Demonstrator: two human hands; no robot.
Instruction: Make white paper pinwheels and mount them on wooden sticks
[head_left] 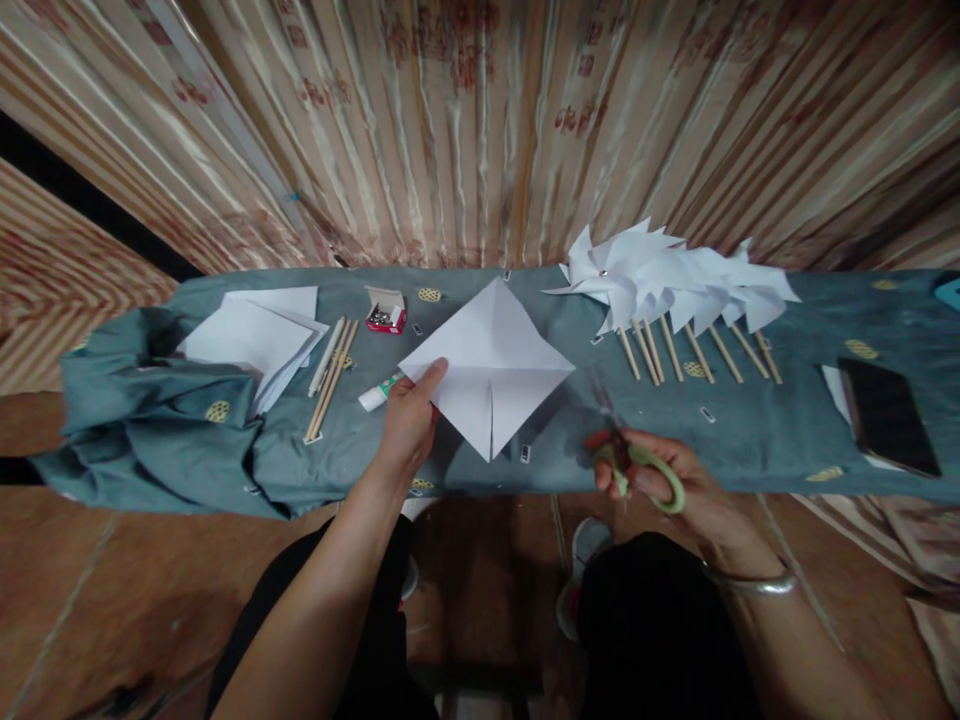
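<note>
My left hand [412,415] pinches the left corner of a creased white paper square [491,345], thumb on top. The square is turned like a diamond, and a slit runs from its near corner toward the middle. In my right hand [675,470] is a pair of scissors [660,480] with pale green handles; the blades are blurred and point away from me, apart from the paper. Beside my left hand lies a white and green glue stick [379,393], partly hidden by the hand and paper.
Several white paper pinwheels [652,265] on wooden sticks lie at the back right. To the left are loose paper sheets [247,335], thin sticks [332,375] and a small red box [386,310] of metal pins. A dark phone [889,415] rests at the right on a green cloth [787,400].
</note>
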